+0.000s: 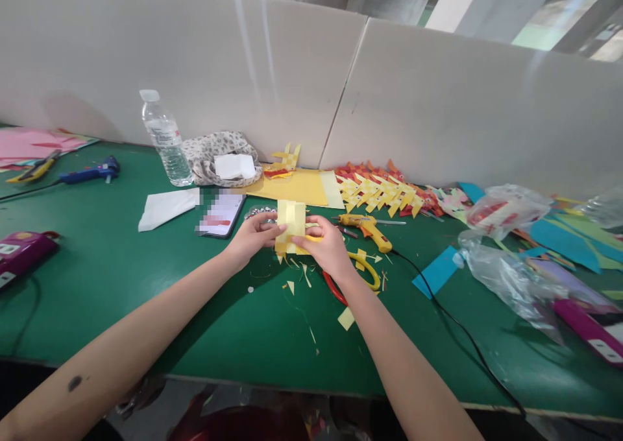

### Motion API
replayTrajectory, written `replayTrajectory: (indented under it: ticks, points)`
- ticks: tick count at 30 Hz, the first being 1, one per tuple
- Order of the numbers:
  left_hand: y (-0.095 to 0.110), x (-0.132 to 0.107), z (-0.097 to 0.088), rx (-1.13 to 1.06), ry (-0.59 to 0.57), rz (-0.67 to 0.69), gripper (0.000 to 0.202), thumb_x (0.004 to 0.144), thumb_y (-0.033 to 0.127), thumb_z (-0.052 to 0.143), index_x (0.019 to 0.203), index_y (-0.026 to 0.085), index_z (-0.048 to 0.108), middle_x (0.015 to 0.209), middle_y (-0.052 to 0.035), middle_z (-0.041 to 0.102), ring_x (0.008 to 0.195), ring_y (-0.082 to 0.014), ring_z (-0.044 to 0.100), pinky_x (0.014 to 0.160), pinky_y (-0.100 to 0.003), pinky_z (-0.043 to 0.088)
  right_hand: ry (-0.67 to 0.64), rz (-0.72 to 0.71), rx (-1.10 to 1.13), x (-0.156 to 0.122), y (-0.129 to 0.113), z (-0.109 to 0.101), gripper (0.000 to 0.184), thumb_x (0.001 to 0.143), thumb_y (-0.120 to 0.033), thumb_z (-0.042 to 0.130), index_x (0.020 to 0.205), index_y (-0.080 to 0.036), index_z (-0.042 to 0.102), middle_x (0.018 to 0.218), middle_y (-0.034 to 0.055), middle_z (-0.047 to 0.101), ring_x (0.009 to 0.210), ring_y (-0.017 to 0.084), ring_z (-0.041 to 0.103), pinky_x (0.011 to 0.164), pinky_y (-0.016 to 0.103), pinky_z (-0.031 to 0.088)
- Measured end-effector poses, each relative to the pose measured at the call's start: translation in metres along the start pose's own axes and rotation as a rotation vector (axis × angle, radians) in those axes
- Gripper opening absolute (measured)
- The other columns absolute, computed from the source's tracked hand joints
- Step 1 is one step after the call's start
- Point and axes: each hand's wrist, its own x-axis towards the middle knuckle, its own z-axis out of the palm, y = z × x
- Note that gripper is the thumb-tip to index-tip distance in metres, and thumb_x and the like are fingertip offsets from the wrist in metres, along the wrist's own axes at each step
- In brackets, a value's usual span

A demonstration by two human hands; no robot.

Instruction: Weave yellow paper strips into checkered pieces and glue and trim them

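Note:
Both my hands hold a small piece of woven yellow paper strips (293,217) upright over the middle of the green table. My left hand (253,237) pinches its left edge between thumb and fingers. On the other side, my right hand (324,240) grips the lower right edge, thumb across the front. Under and beside my right hand lie scissors with red and yellow handles (372,275), partly covered by that hand. A yellow glue gun (367,227) lies just beyond it. Small yellow paper scraps (291,287) are scattered below the woven piece.
A water bottle (168,143), a patterned cloth pouch (219,146) and a phone (222,213) stand or lie at the back left. Rows of folded yellow paper pieces (379,191) sit by the wall (413,97). Plastic bags (506,279) and a black cord (462,327) are on the right.

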Motion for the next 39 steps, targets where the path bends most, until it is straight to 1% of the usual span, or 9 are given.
replayTrajectory:
  ticks: [6,10,16,22,28,31,34,36,39]
  points:
    - [-0.003,-0.002,0.001,0.046,-0.184,-0.018,0.049,0.058,0.023,0.078,0.102,0.016,0.058,0.081,-0.0056,0.071,0.069,-0.0141,0.065,0.069,-0.028,0.051,0.098,0.018,0.098,0.0,-0.003,0.001,0.038,0.06,-0.034,0.071,0.091,-0.021,0.055,0.076,0.0016,0.067,0.068,0.018,0.064,0.062,0.031,0.05]
    - [-0.003,-0.003,0.002,0.081,-0.172,-0.022,0.04,0.059,0.022,0.077,0.096,0.015,0.062,0.077,-0.0057,0.071,0.071,-0.0154,0.066,0.07,-0.029,0.052,0.174,0.021,0.066,0.003,-0.001,-0.002,0.037,0.058,-0.036,0.072,0.089,-0.02,0.058,0.078,0.0035,0.067,0.074,0.019,0.064,0.068,0.033,0.051]
    - [-0.004,-0.004,0.004,0.139,-0.198,0.05,0.033,0.063,0.025,0.073,0.095,0.018,0.067,0.089,-0.0057,0.071,0.073,-0.0146,0.065,0.064,-0.024,0.051,0.08,0.004,0.097,0.006,0.006,-0.003,0.028,0.059,-0.037,0.072,0.076,-0.017,0.062,0.076,0.0057,0.068,0.073,0.02,0.065,0.071,0.036,0.052]
    - [-0.006,-0.004,0.007,0.086,-0.176,-0.024,0.024,0.063,0.024,0.074,0.086,0.019,0.069,0.082,-0.0047,0.072,0.072,-0.0157,0.065,0.066,-0.027,0.053,0.126,0.017,0.116,0.005,0.007,0.001,0.027,0.057,-0.038,0.074,0.07,-0.018,0.062,0.072,0.0042,0.068,0.07,0.019,0.065,0.071,0.034,0.051]
    - [-0.007,-0.006,0.008,0.108,-0.181,0.002,0.034,0.057,0.023,0.077,0.089,0.017,0.068,0.08,-0.0041,0.071,0.066,-0.0143,0.064,0.062,-0.026,0.052,0.106,0.016,0.148,0.003,0.004,0.004,0.029,0.055,-0.04,0.075,0.068,-0.018,0.061,0.071,0.0035,0.068,0.071,0.019,0.065,0.07,0.033,0.051]
    - [-0.004,-0.003,0.005,0.1,-0.112,0.048,0.035,0.056,0.024,0.078,0.088,0.014,0.067,0.08,-0.0056,0.07,0.064,-0.014,0.063,0.06,-0.025,0.051,0.09,-0.014,0.154,0.002,-0.001,0.003,0.029,0.061,-0.045,0.071,0.071,-0.019,0.061,0.071,0.0029,0.068,0.07,0.019,0.064,0.069,0.032,0.051]
    - [0.001,0.004,-0.005,-0.027,0.095,0.157,0.036,0.058,0.026,0.076,0.09,0.014,0.065,0.092,-0.0074,0.069,0.074,-0.0156,0.064,0.064,-0.025,0.051,0.176,-0.068,0.088,0.002,-0.004,-0.003,0.029,0.071,-0.049,0.06,0.074,-0.02,0.06,0.071,0.003,0.067,0.07,0.018,0.064,0.069,0.032,0.05]
    - [0.003,0.008,-0.011,-0.102,0.202,0.186,0.039,0.059,0.027,0.075,0.094,0.014,0.064,0.101,-0.008,0.067,0.082,-0.0166,0.063,0.065,-0.024,0.051,0.227,-0.106,-0.054,0.002,-0.003,-0.007,0.028,0.075,-0.049,0.057,0.074,-0.021,0.059,0.073,0.0035,0.067,0.07,0.018,0.064,0.07,0.032,0.049]
    - [0.001,0.01,-0.014,-0.114,0.228,0.16,0.039,0.059,0.026,0.075,0.094,0.013,0.064,0.101,-0.0088,0.067,0.085,-0.0185,0.063,0.065,-0.024,0.051,0.175,-0.159,-0.337,0.001,0.002,-0.008,0.023,0.074,-0.045,0.059,0.082,-0.023,0.059,0.08,0.0034,0.068,0.074,0.02,0.063,0.068,0.034,0.047]
